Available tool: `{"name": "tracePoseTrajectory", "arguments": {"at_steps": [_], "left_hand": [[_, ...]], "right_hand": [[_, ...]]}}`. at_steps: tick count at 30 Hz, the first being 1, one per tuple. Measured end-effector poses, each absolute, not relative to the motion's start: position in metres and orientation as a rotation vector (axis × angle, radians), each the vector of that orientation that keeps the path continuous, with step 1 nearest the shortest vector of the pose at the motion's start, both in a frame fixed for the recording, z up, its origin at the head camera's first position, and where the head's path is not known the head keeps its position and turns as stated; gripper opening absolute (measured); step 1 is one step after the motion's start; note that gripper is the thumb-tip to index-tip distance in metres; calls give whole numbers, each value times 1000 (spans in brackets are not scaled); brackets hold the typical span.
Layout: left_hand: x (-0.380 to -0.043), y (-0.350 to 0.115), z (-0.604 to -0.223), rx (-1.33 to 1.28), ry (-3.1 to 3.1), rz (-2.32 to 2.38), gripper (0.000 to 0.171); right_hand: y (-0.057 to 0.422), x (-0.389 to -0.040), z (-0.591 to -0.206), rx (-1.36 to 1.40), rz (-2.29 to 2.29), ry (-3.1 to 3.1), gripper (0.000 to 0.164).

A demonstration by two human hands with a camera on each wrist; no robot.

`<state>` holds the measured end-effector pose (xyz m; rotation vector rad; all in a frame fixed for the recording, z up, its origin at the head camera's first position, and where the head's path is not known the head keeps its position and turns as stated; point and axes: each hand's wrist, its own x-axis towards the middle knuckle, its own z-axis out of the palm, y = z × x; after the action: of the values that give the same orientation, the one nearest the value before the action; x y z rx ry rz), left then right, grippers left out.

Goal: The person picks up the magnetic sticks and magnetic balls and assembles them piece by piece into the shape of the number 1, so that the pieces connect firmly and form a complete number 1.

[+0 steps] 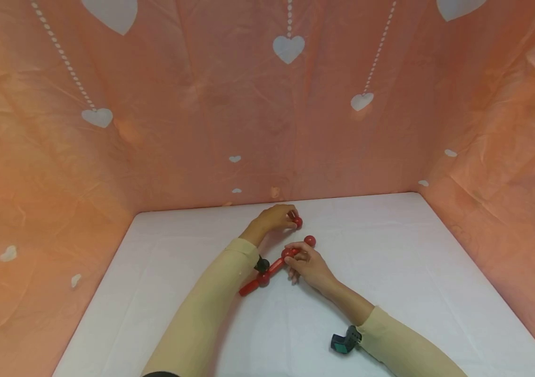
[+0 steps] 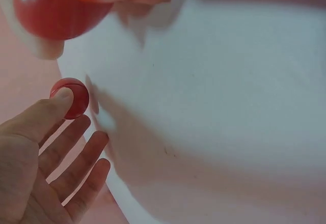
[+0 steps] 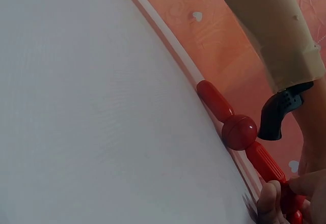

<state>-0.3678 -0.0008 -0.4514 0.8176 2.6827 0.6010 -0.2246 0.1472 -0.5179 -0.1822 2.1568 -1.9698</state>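
Note:
My left hand (image 1: 276, 217) pinches a loose red ball (image 1: 298, 223) near the back of the white table; in the left wrist view the thumb lies on the ball (image 2: 76, 99) and the other fingers are spread. My right hand (image 1: 313, 268) grips a chain of red rods and balls (image 1: 275, 267) at one of its middle balls. This chain runs slantwise, with a ridged rod (image 3: 266, 163), a ball (image 3: 239, 132) and an end rod (image 3: 215, 101) toward the left. Beyond the right fingers, its far end shows a ball (image 1: 309, 241). The right fingers partly hide the chain.
The white table (image 1: 399, 251) is enclosed by orange sheets (image 1: 210, 131) printed with pale hearts. A black wrist camera (image 1: 345, 340) is on the right sleeve, and another (image 1: 262, 264) sits on the left wrist, close over the chain.

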Motion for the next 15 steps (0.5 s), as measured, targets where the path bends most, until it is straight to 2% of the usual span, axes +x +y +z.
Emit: {"name": "tracePoseTrajectory", "arguments": {"at_steps": [15], "left_hand": [[-356, -37, -445, 776, 2691, 797, 34]], "right_hand": [[143, -220, -519, -187, -1978, 2250, 40]]}}
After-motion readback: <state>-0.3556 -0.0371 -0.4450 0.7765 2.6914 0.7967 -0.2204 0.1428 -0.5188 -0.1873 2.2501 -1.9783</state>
